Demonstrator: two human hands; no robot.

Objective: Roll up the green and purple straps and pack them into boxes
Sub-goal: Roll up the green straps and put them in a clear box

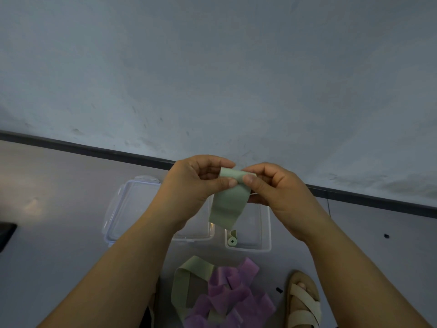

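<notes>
A pale green flat strap (pixel 230 202) is held up between both hands above 2 clear plastic boxes. Its top end is folded over into the start of a roll. That fold is pinched by the right hand (pixel 276 188), with the thumb pressed on the front and the fingers curled behind. The strap's left edge, just below the fold, is pinched by the left hand (pixel 196 183) between thumb and curled fingers. Below the grip the rest of the strap hangs free, its lower end in front of the gap between the 2 boxes. A small rolled green strap (pixel 232 241) is seen in the near left corner of the right clear box (pixel 250 249). The left clear box (pixel 196 237) is partly hidden by the left forearm, and a clear clip-lock lid (pixel 132 204) lies just beside it on the grey floor (pixel 59 185). A loose pile of purple straps (pixel 236 301) and a looped green strap (pixel 186 273) lies nearer the person, beside a beige sandal (pixel 305 304).
</notes>
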